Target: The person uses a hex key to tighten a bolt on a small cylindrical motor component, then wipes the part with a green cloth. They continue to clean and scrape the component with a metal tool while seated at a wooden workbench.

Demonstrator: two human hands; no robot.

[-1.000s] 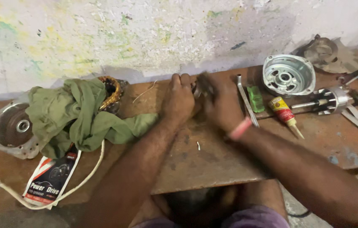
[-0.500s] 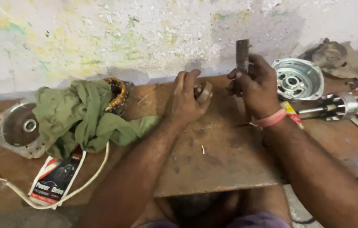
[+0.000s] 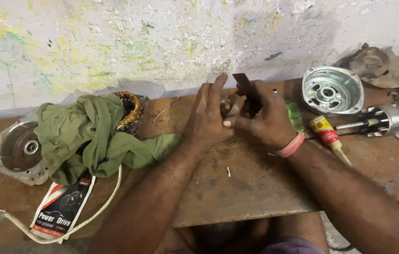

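Observation:
My left hand [image 3: 207, 117] is closed around a small dark part [image 3: 228, 105], mostly hidden between my two hands. Against that part my right hand [image 3: 267, 123] grips a flat dark metal tool [image 3: 245, 89], whose end sticks up above my fingers. A pink band circles my right wrist. Both hands hover over the far side of a rusty metal plate [image 3: 251, 188] on the wooden bench.
A green cloth [image 3: 89, 136] lies left, over a copper-wound stator [image 3: 132, 109]. Beyond it is a round metal cover [image 3: 16, 151]. An aluminium housing [image 3: 332, 88], rotor shaft [image 3: 375, 121] and yellow-red tube [image 3: 325, 130] lie right. A packet [image 3: 61, 212] and white wire [image 3: 103, 204] sit near left.
My right hand took the flat metal tool from the bench on the right, raised it upright, then brought it left against the part in my left hand.

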